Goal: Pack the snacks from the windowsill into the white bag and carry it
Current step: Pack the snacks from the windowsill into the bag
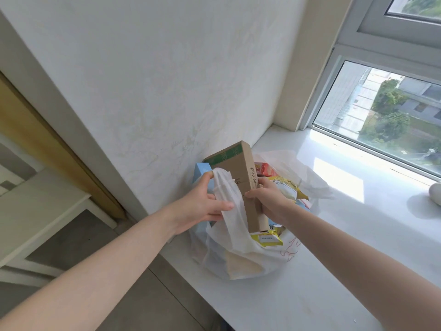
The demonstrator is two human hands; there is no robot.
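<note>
Brown cardboard is what we have hold of: a tall box (238, 173) standing nearly upright, leaning a little to the left. Its lower end is down in the mouth of the white bag (241, 261) and its green-printed top rises well above both hands. Our right hand (267, 201) grips the box low on its right edge, fingers curled round the front face. Our left hand (202, 199) is just beside it on the left, closed round a strip of the bag's fabric (226, 191) that drapes across the front of the box.

The bag sits on the pale windowsill (334, 235), close to the wall (167, 80). Inside it, behind and right of the cardboard box, we see a light blue box (202, 169), a red carton (266, 169) and a yellow packet (290, 187). A second yellow packet (267, 240) lies below our right hand.
</note>
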